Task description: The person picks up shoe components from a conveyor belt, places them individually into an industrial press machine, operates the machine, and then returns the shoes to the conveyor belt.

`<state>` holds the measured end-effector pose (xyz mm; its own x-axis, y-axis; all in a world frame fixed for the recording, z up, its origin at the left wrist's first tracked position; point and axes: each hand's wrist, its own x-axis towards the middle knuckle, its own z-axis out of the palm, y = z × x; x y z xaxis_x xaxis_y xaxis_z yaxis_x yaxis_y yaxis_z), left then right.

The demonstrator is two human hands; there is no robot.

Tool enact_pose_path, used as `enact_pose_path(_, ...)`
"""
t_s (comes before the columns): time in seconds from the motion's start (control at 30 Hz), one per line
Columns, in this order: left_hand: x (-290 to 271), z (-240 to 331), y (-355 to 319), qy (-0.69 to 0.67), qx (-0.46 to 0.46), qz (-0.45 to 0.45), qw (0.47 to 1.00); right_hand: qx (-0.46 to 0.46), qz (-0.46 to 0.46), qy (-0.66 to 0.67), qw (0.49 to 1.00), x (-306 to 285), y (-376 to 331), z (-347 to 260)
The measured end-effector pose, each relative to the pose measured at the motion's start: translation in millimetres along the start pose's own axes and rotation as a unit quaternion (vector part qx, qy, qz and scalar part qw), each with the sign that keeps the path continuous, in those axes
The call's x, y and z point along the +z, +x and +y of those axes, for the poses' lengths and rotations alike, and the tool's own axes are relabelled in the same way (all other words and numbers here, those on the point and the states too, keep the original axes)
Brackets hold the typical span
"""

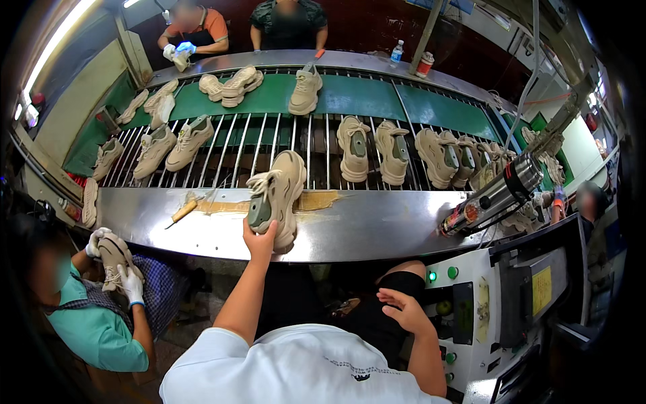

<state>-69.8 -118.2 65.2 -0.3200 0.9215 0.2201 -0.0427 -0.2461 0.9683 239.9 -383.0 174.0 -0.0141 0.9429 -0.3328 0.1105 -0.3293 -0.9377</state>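
Note:
My left hand [260,237] grips a beige sneaker [289,185] by its heel end. The sneaker has pale laces and a thick sole, and a grey-green shoe last [259,214] fills its opening. It is held over the front metal ledge [377,222], toe pointing away from me. My right hand [404,311] is apart from everything, above my right thigh, fingers stretched out and nothing in it. On the ledge, left of the sneaker, lies a wooden-handled pointed tool [182,212], beside a strip of brown tape [316,200].
Several beige sneakers, such as this one [353,148], rest on the metal rollers and green belt [356,97]. A steel flask [494,192] leans at right, above a control box [464,303]. At left a gloved co-worker holds another shoe [116,259]. Two people stand across the conveyor.

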Motion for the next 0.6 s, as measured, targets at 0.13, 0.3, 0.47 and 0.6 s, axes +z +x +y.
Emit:
enact_pose_path(0.13, 49, -15, 31, 0.132, 0.064, -0.055, 0.988, 0.066, 0.100, -0.034, 0.992, -1, -23, 51)
enact_pose_path(0.3, 123, -22, 63, 0.217, 0.102, -0.084, 0.967, 0.073, 0.159, -0.044, 0.984, 12, -15, 78)
enact_pose_path(0.47, 184, -51, 89, 0.240, 0.141, -0.022, 0.960, 0.052, 0.158, -0.068, 0.984, 20, 32, 64)
enact_pose_path(0.6, 197, -54, 123, 0.240, -0.047, -0.191, 0.951, -0.001, 0.164, -0.027, 0.986, 26, 106, 56)
